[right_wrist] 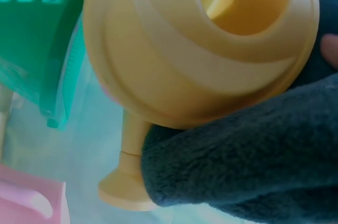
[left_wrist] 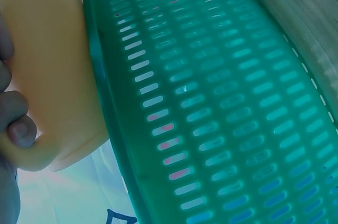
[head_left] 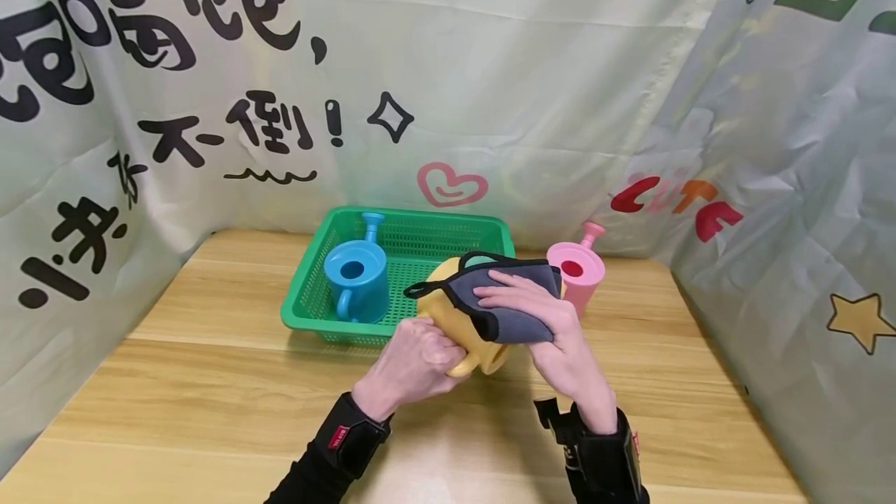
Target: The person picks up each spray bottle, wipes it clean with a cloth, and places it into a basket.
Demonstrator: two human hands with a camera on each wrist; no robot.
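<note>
Clock directions are from the head view, centred on the yellow watering can (head_left: pixel 455 316). Can is up in both hands, in front of the green basket (head_left: pixel 420 243), overlapping its near-right corner from this angle. Can't tell if the two touch.

Left hand (head_left: pixel 413 360) at eight o'clock – fingers curled round the can's handle, clamped on it; left wrist view confirms. Right hand (head_left: pixel 549 325) at three o'clock – fingers laid fairly straight over a grey cloth (head_left: pixel 504 325), pressing it to the can's side. Thumb position: can't tell. Cloth has black edging, with its hanging loop pointing to nine o'clock. In the right wrist view the can's round hole faces the camera, spout at seven o'clock, cloth bunched against the spout.

Basket sits at ten o'clock on the wooden table (head_left: pixel 210 356). Blue watering can (head_left: pixel 367 298) stands upright in its left half, spout toward twelve. Pink watering can (head_left: pixel 586 280) is outside the basket at two o'clock, upright, spout toward one, partly behind the cloth and right hand. White printed sheet (head_left: pixel 532 99) hangs behind, pink heart at twelve.
</note>
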